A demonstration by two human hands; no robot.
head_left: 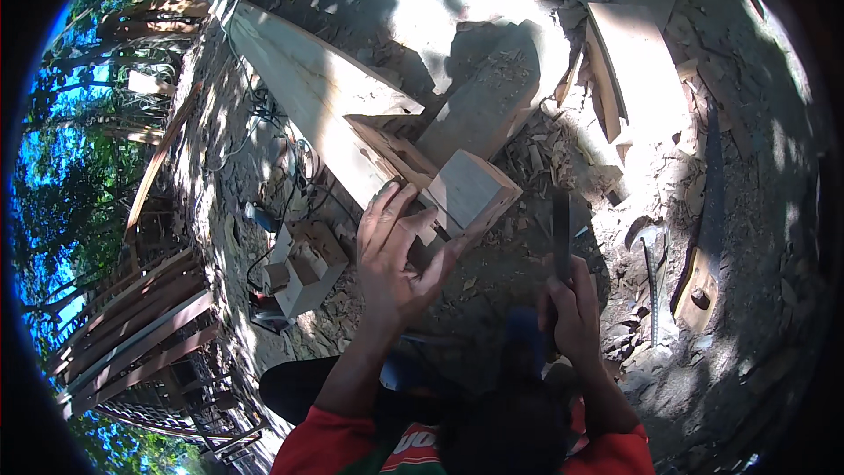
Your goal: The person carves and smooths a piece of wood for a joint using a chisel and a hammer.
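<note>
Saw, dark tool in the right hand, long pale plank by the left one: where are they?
Saw (711, 202): head view, on its blade.
Dark tool (562, 233): head view, on its upper part.
Long pale plank (292, 69): head view, on its broad face.

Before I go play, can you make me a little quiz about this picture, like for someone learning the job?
1. Which of the person's hands touches the notched timber?
2. True or false: in the picture, the hammer lies to the left of the saw.
3. Fill in the missing word: the right hand has its grip on a long tool that looks ____ in colour (pale or dark).

Key: 1. The left hand. 2. True. 3. Dark.
</note>
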